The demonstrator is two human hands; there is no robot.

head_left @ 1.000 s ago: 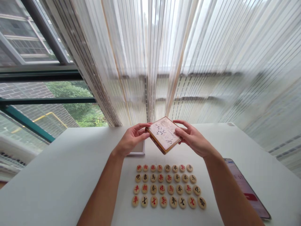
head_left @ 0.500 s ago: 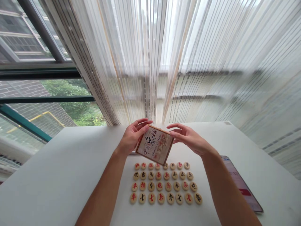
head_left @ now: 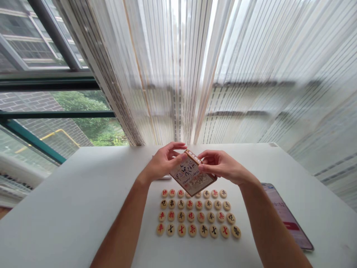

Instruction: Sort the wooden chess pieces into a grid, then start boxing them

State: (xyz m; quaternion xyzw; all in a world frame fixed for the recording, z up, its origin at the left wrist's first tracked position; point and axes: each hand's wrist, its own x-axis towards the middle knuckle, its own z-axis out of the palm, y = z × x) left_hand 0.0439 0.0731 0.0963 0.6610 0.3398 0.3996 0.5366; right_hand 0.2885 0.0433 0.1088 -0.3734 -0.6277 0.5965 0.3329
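A small Chinese chess box with black lettering on its face is held tilted above the table. My left hand grips its upper left side, thumb on the face. On the right edge, my right hand has its thumb and curled fingers closed. Below the box, round wooden chess pieces with red and black characters lie flat in rows. The box's lower corner hides part of the back row.
A phone with a lit screen lies beside my right forearm. A pale flat object, mostly hidden, rests behind my left hand. Striped curtains hang beyond the white table's far edge.
The box has turned, so its white-lettered upper side now shows. My right hand has closed in on the box's right edge. The view has shifted slightly.
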